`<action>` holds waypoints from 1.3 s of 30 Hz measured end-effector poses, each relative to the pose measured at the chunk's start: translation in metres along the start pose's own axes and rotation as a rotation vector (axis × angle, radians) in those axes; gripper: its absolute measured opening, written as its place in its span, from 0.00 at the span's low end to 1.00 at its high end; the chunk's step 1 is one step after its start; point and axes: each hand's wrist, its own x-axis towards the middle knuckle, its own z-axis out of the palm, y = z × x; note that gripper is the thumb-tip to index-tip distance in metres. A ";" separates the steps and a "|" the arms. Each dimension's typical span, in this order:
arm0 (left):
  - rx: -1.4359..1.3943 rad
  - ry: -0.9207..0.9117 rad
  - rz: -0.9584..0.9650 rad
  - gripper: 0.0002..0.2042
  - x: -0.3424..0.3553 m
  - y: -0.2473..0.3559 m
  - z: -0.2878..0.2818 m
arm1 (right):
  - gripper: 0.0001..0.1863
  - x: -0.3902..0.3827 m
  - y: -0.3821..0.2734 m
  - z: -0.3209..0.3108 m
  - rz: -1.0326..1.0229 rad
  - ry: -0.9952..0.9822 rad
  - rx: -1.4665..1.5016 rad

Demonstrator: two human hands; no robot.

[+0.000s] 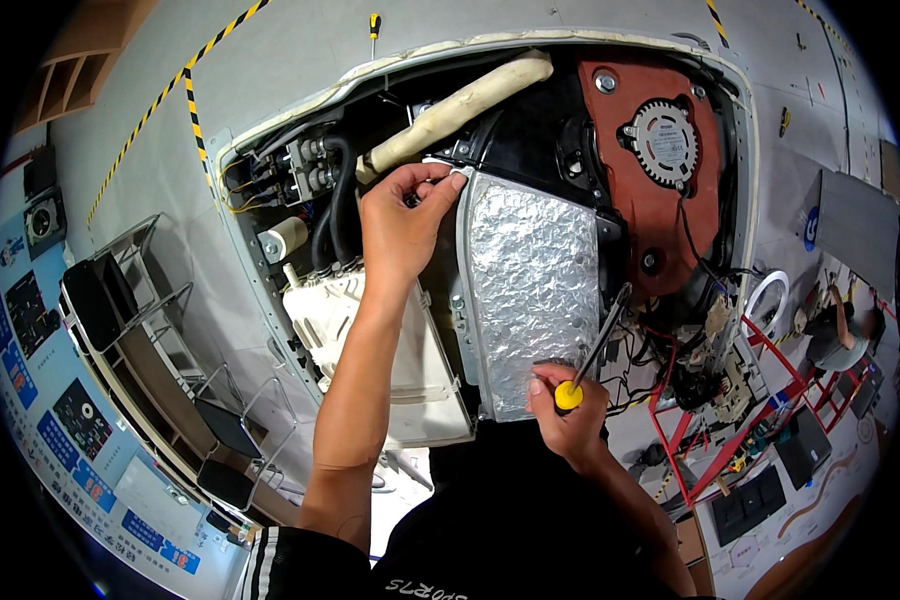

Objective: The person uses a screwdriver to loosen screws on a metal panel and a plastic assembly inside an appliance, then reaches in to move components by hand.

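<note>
The grey floor [300, 45] shows around the machine [530, 260], though what lies directly beneath the machine is hidden. Yellow-and-black tape [192, 110] runs across the floor in strips, and a screwdriver [374, 26] lies on it, just beyond the machine's far edge. A yellow-and-black tool [785, 122] lies to the right, and a black chair [102, 292] stands on the left.

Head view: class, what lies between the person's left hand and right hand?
The silver foil panel lies between them in the head view: the left hand at its upper left corner, the right hand, holding a screwdriver, at its lower right.
</note>
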 end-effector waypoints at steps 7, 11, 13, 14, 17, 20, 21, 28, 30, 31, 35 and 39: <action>-0.188 -0.069 -0.233 0.12 -0.003 0.021 -0.003 | 0.08 0.000 0.001 -0.001 -0.027 -0.004 -0.026; -0.380 -0.135 -0.334 0.13 0.000 0.019 -0.010 | 0.08 -0.001 0.002 0.000 -0.013 0.005 -0.001; -0.304 -0.132 -0.336 0.13 -0.001 0.021 -0.007 | 0.08 -0.001 0.002 0.000 -0.005 0.007 0.017; -0.266 -0.131 -0.337 0.13 -0.001 0.022 -0.006 | 0.08 -0.001 0.002 0.000 -0.013 0.002 0.012; -0.212 -0.134 -0.288 0.13 0.001 0.019 -0.007 | 0.08 0.000 0.000 -0.001 -0.033 -0.009 -0.001; -0.114 -0.102 -0.143 0.09 0.001 0.016 -0.003 | 0.08 0.000 0.001 -0.001 -0.042 -0.009 -0.004; -0.109 -0.109 -0.140 0.10 0.002 0.014 -0.003 | 0.08 0.000 0.000 0.000 -0.040 -0.005 0.000; -0.312 -0.196 -0.326 0.12 0.003 0.015 -0.012 | 0.08 -0.001 0.002 -0.001 -0.031 -0.003 -0.005; -0.382 -0.234 -0.360 0.12 0.003 0.015 -0.016 | 0.08 -0.001 0.004 0.000 -0.020 0.001 0.004; -0.270 -0.171 -0.263 0.12 0.001 0.013 -0.012 | 0.08 -0.001 0.004 0.000 -0.015 0.003 0.009; 0.064 0.009 0.042 0.10 -0.004 0.003 0.000 | 0.08 -0.002 0.003 0.000 -0.034 0.011 -0.007; -0.028 -0.025 -0.032 0.09 0.000 0.005 -0.001 | 0.08 -0.001 0.003 0.001 -0.031 0.008 -0.010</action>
